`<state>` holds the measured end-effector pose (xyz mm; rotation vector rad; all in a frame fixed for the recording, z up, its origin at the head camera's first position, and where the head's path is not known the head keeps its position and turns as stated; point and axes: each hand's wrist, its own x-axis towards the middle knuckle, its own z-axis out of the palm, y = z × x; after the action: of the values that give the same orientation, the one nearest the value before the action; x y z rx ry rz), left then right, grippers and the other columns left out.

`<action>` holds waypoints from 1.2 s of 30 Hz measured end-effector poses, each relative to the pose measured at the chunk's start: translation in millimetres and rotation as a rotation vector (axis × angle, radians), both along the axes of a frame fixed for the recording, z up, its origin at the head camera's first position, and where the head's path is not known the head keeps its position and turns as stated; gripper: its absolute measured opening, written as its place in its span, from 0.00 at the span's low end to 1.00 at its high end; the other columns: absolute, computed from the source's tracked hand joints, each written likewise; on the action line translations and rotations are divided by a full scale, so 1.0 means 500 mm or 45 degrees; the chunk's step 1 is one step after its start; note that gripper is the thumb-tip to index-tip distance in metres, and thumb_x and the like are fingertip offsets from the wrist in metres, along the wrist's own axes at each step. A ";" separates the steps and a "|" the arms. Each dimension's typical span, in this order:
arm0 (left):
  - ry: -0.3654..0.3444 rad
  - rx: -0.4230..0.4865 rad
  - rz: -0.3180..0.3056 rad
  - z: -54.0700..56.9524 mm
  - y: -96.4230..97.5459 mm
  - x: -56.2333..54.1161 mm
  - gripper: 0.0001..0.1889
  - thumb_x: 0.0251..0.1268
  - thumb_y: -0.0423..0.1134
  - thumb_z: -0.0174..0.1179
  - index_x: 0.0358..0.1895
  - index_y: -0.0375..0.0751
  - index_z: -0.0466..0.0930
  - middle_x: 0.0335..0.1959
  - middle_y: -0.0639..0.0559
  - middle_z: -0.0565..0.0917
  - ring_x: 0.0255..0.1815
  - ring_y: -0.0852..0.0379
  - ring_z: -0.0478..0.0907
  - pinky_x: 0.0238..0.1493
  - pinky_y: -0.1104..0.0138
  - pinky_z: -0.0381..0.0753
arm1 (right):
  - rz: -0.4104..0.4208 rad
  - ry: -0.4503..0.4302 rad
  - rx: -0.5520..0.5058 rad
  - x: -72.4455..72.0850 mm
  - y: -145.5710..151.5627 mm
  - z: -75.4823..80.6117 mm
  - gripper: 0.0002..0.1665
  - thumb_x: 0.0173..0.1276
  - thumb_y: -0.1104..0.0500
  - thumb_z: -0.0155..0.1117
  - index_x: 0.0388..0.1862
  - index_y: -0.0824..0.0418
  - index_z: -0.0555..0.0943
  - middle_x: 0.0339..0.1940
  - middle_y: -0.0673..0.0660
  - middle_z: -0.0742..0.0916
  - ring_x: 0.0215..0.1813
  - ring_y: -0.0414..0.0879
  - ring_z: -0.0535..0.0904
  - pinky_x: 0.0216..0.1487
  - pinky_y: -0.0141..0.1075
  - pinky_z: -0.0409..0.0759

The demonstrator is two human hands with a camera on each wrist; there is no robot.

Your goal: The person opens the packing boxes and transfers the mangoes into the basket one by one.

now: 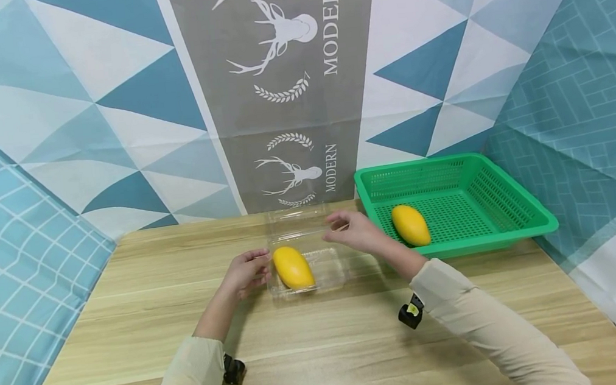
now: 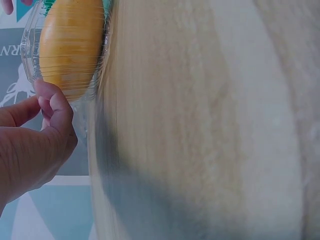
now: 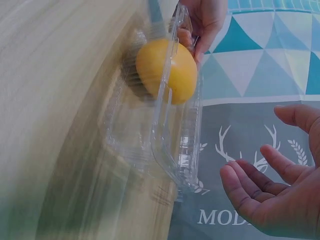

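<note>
A clear plastic clamshell box [image 1: 328, 270] lies with its lid raised on the table, and one yellow mango [image 1: 292, 268] rests in its left half. My left hand [image 1: 249, 272] pinches the box's left rim between thumb and fingers; the left wrist view shows this hand [image 2: 40, 135] close beside the mango [image 2: 72, 45]. Above the right side of the box hangs my right hand [image 1: 356, 231], holding nothing. Its fingers are loosely bent and spread from the thumb in the right wrist view, where the hand [image 3: 280, 185] is apart from the box [image 3: 135, 135].
At the back right stands a green plastic basket [image 1: 515, 232], with a second yellow mango [image 1: 411, 225] at its left side. Patterned cloth [image 1: 130, 104] backs the wooden table [image 1: 322, 350]. Each wrist carries a small black camera.
</note>
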<state>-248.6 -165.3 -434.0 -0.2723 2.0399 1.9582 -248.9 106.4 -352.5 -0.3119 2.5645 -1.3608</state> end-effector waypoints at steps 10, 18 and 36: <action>-0.014 0.003 -0.011 0.008 0.001 0.004 0.23 0.68 0.35 0.53 0.63 0.28 0.64 0.29 0.53 0.73 0.27 0.62 0.71 0.30 0.74 0.79 | -0.005 -0.051 -0.036 0.011 -0.014 -0.011 0.29 0.59 0.51 0.67 0.60 0.56 0.74 0.57 0.62 0.78 0.54 0.52 0.76 0.49 0.40 0.80; -0.008 0.001 0.010 0.001 0.001 0.003 0.21 0.68 0.36 0.53 0.61 0.31 0.66 0.29 0.54 0.73 0.27 0.62 0.71 0.30 0.74 0.80 | -0.007 -0.028 -0.041 0.012 -0.027 -0.023 0.28 0.58 0.53 0.68 0.57 0.58 0.76 0.54 0.60 0.80 0.52 0.51 0.77 0.47 0.38 0.80; -0.015 0.023 0.013 0.003 0.001 0.003 0.22 0.68 0.35 0.53 0.62 0.30 0.65 0.31 0.53 0.73 0.26 0.63 0.71 0.31 0.74 0.80 | -0.012 -0.034 -0.028 0.011 -0.049 -0.053 0.26 0.56 0.51 0.69 0.54 0.57 0.78 0.52 0.61 0.82 0.49 0.49 0.77 0.46 0.38 0.79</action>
<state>-247.1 -164.8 -432.4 -0.2900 2.0170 1.9752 -243.6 82.1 -379.3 -0.2845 2.5344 -1.3874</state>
